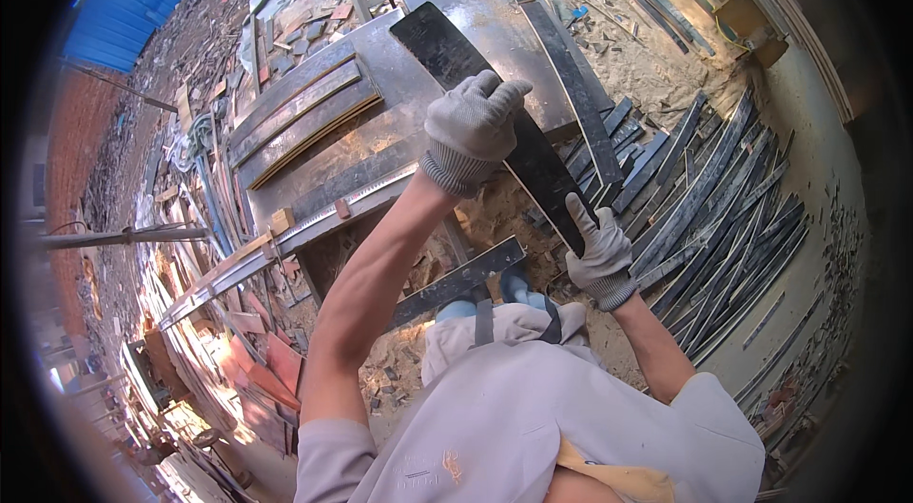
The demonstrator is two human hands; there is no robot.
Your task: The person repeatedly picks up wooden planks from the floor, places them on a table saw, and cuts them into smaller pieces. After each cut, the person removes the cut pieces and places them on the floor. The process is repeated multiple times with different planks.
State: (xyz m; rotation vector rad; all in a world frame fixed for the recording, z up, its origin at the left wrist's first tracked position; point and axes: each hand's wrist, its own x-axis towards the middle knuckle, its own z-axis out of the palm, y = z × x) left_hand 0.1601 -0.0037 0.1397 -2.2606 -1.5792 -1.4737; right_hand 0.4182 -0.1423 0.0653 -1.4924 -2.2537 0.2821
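A long, narrow black board is held slantwise above the work table, its far end up to the left and its near end down to the right. My left hand, in a grey knit glove, is closed over the board about midway along. At the near end my right hand, gloved the same way, grips the board, with the index finger stretched along its face. Beneath lies the worn metal-topped table. On its left side rests a small stack of dark-faced boards.
A rail with a measuring scale runs along the table's near edge. Another dark strip lies at the table's right. Many black strips are heaped on the right-hand ground. Wood scraps litter the left. A dark board is near my feet.
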